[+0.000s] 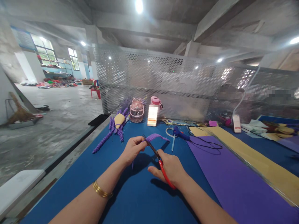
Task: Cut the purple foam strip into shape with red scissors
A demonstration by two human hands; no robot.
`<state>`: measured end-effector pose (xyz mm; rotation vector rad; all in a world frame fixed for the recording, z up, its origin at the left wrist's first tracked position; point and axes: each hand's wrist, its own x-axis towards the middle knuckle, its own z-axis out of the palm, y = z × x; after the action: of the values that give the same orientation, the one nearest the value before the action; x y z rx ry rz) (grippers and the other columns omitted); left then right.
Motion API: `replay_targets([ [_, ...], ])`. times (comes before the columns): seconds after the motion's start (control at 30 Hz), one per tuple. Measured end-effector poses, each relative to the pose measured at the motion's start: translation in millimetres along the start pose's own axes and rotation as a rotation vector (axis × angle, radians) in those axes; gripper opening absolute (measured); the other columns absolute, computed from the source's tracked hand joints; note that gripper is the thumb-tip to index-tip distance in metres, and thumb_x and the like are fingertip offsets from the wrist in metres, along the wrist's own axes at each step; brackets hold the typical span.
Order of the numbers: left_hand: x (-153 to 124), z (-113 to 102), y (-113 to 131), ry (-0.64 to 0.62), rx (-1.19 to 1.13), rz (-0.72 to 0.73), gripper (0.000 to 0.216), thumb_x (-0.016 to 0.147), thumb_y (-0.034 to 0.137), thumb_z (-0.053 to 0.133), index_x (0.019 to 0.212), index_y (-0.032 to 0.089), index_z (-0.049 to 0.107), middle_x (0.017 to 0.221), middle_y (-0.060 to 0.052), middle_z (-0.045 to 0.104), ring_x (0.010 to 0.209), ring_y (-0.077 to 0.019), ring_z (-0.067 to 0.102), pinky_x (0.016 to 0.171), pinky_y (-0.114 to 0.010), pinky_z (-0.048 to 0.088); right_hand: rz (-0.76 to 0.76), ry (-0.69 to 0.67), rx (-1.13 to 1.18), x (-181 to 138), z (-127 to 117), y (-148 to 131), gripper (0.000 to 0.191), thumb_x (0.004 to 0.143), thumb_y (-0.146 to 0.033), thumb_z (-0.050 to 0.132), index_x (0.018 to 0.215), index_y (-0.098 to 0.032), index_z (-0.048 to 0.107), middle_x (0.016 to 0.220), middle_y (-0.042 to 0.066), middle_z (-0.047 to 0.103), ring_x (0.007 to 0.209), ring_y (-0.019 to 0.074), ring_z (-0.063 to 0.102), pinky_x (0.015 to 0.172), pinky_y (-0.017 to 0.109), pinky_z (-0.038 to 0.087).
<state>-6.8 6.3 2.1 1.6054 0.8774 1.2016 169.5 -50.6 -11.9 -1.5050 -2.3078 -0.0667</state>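
Observation:
My left hand (133, 150) pinches one end of a purple strip (156, 136), which curves out to the right above the blue table (137, 199). In my right hand (171, 166) are red-handled scissors (163, 174), their dark blades pointing up and left. The blade tips meet the strip close to my left fingertips; whether the blades are parted is hard to make out. A thin purple piece hangs below my left hand. Just beyond the strip lies a blue glue gun (181, 133) with a glue stick and a black cord.
Purple sheets (235, 174) and yellow sheets (254, 155) cover the table's right side. Purple braided flower stems with a yellow wrap (119, 120) lie back left. A pink clear bottle (136, 111) and a propped phone (152, 116) stand before the perforated metal screen (177, 84).

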Motion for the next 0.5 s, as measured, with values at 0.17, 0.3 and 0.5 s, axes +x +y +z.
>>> replay_targets([
  [0.17, -1.2, 1.6, 4.4, 0.002, 0.02, 0.017, 0.027, 0.074, 0.032, 0.056, 0.054, 0.015, 0.048, 0.048, 0.006, 0.041, 0.047, -0.0062, 0.031, 0.047, -0.02, 0.023, -0.004, -0.016, 0.032, 0.4, -1.5, -0.5, 0.042, 0.08, -0.057, 0.05, 0.095, -0.018, 0.05, 0.067, 0.002, 0.063, 0.059, 0.0205, 0.061, 0.051, 0.024, 0.026],
  [0.3, -0.7, 1.2, 3.0, 0.0, 0.011, -0.008, 0.026, 0.074, 0.032, 0.057, 0.056, 0.015, 0.05, 0.047, 0.006, 0.043, 0.046, -0.006, 0.031, 0.046, -0.02, 0.023, 0.018, -0.048, 0.124, 1.2, -2.6, 0.4, 0.036, 0.087, -0.052, 0.039, 0.091, -0.018, 0.05, 0.062, 0.002, 0.059, 0.056, 0.0184, 0.056, 0.051, 0.023, 0.026],
  [0.5, 0.1, -0.4, 0.4, -0.014, -0.018, -0.066, 0.024, 0.073, 0.036, 0.059, 0.063, 0.014, 0.056, 0.046, 0.006, 0.045, 0.042, -0.0051, 0.03, 0.043, -0.02, 0.021, 0.023, -0.066, 0.415, 1.6, -4.0, 3.0, 0.041, 0.091, -0.054, 0.028, 0.078, -0.021, 0.047, 0.054, -0.003, 0.043, 0.046, 0.0112, 0.039, 0.048, 0.022, 0.026],
])
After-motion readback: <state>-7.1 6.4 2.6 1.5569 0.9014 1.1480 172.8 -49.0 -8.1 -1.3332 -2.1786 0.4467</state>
